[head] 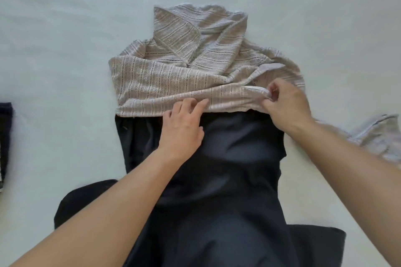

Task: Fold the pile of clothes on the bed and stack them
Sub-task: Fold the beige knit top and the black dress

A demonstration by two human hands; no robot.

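Observation:
A beige patterned knit garment (173,71) lies bunched in the middle of the bed, its near edge overlapping a black garment (227,169) that stretches toward me. My left hand (182,128) rests on the black cloth with straight fingers touching the knit's near hem. My right hand (286,104) pinches the knit's hem at its right end, next to a white inner band. A loose part of the knit (377,136) trails off to the right behind my right forearm.
The pale bed sheet (65,39) spreads all around. A dark folded item with a striped edge (5,141) lies at the left border. More black fabric (314,243) fans out at the bottom near my body.

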